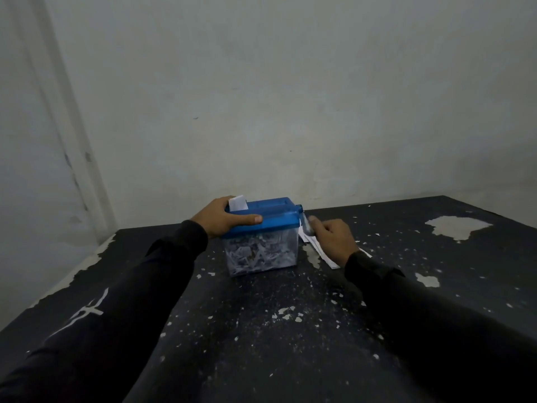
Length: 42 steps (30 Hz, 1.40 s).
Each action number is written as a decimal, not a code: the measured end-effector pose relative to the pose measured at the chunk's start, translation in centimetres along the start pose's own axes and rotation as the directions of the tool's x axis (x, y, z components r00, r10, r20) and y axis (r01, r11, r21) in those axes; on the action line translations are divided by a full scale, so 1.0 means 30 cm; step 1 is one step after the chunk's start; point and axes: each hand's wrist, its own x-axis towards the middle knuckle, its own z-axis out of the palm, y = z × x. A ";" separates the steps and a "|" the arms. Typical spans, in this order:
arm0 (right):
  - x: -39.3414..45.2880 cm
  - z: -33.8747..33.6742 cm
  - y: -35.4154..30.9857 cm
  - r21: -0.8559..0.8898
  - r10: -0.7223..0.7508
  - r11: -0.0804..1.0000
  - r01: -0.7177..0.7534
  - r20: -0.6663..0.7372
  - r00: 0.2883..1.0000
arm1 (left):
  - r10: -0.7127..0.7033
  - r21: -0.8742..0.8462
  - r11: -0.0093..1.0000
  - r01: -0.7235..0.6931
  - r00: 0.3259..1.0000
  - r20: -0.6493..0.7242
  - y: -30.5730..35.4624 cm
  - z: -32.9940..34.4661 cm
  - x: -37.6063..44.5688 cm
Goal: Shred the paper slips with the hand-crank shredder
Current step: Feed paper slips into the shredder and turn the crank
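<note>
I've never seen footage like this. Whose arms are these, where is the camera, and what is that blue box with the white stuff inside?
There is no robot here: these are a person's two arms in dark sleeves, filmed by one wide-angle camera worn on the head, looking forward and down.

The blue box is a small hand-crank shredder: a blue lid on a clear bin, standing on a dark table with chipped paint. The white stuff inside the bin is shredded paper.

The left hand grips the lid's left end to steady it, thumb along the front edge. A white paper slip stands up out of the slot on top, beside that hand.

The right hand is at the crank on the lid's right side; the crank looks blurred, so the exact grip is hard to tell. Under that hand lie more paper slips, flat on the table.
</note>
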 end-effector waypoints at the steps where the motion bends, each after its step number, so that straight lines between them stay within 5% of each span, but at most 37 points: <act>1: -0.013 -0.012 -0.020 0.098 -0.009 0.995 0.010 -0.006 1.000 | 0.002 0.000 1.000 -0.002 1.000 0.001 0.000 -0.001 0.001; 5: -0.003 -0.055 -0.127 0.407 -0.001 0.912 -0.046 0.113 0.994 | 0.015 0.012 1.000 -0.015 1.000 0.019 0.012 -0.005 -0.004; 14: 0.278 -0.011 -0.182 0.244 -0.002 0.970 -0.005 0.028 1.000 | 0.034 0.167 0.985 -0.039 0.999 0.028 0.004 -0.021 -0.014; 19: 0.191 0.068 -0.005 -0.064 0.102 0.993 -0.095 0.108 0.989 | 0.026 0.123 0.992 -0.029 0.999 0.023 -0.004 -0.013 -0.014; 25: 0.005 0.042 0.011 -0.010 0.040 0.999 -0.040 0.000 0.999 | 0.036 0.071 0.997 -0.039 0.998 0.047 0.004 -0.019 -0.013; 30: -0.044 0.011 -0.038 0.204 -0.080 0.975 0.087 -0.043 0.996 | 0.039 0.079 0.996 -0.042 0.998 0.046 0.008 -0.020 -0.013; 42: 0.176 0.006 -0.224 0.294 -0.063 0.953 0.072 -0.041 0.997 | 0.049 0.160 0.985 -0.059 0.997 0.066 0.018 -0.037 -0.012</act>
